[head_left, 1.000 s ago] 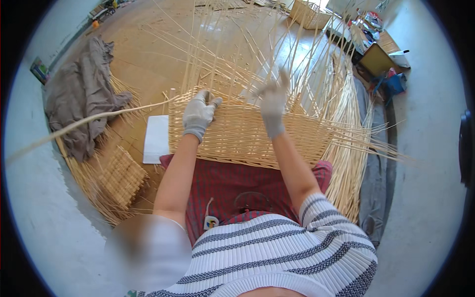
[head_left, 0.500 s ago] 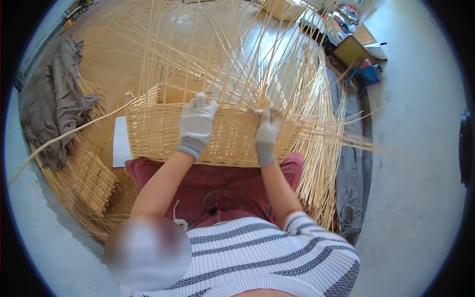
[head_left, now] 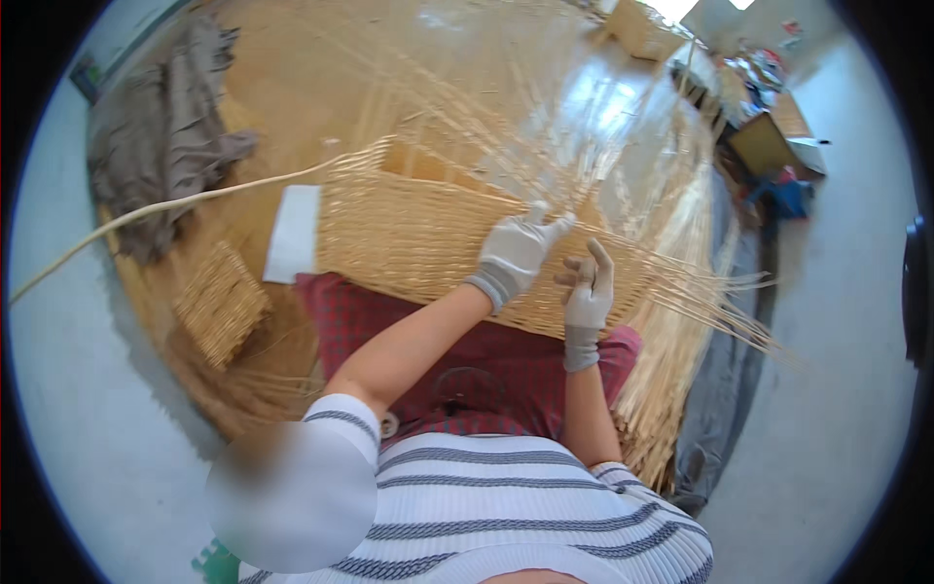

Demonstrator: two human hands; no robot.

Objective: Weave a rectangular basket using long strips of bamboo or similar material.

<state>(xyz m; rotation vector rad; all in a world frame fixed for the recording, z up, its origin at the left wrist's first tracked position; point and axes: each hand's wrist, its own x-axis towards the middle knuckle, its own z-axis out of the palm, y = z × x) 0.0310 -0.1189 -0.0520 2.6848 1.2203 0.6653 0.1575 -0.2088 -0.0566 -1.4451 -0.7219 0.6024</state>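
A pale woven basket [head_left: 389,238] with long upright strands sits across a red checked cloth [head_left: 341,321] on my lap. My left hand [head_left: 516,255], in a pale glove, grips its upper rim right of centre, where strands cross. My right hand [head_left: 588,297], also gloved, is just below and right of it, in front of the weave, its fingers apart and partly bent. A thick pale rod [head_left: 146,212] runs from the basket's left end. Loose weavers [head_left: 720,302] stick out from the right end. A white sheet [head_left: 292,234] lies behind the left end.
A grey cloth [head_left: 156,127] and a small woven panel [head_left: 221,302] lie at the left. A long bundle of strands [head_left: 671,360] lies along the right beside dark sheeting [head_left: 710,419]. Boxes and clutter [head_left: 769,141] and another basket [head_left: 642,29] stand at the far right.
My left hand has moved rightward along the rim. My right hand has come down from the rim, its fingers now loosened. The view has shifted over the last second.
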